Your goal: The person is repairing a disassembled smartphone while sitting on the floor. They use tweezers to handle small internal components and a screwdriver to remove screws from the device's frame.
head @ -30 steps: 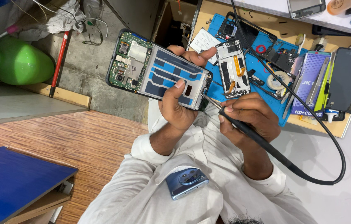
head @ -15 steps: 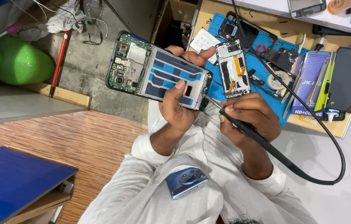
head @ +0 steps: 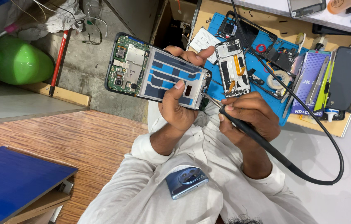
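Note:
My left hand point(head: 177, 110) holds an opened phone point(head: 154, 72) up in the air, back cover off. Its green circuit board and blue-striped battery bay face me, with my thumb pressed on the bay. My right hand point(head: 248, 114) grips a black pen-like corded tool point(head: 266, 147). The tool's thin metal tip touches the phone's lower right edge. The cable point(head: 333, 166) loops right and up over the bench.
A blue work mat point(head: 221, 27) on the bench carries another stripped phone frame point(head: 232, 68), a tape roll point(head: 276, 79) and small parts. A black phone point(head: 345, 76) lies right. A blue phone point(head: 186, 181) sits in my shirt pocket. A green container point(head: 18, 62) and blue board point(head: 13, 182) lie left.

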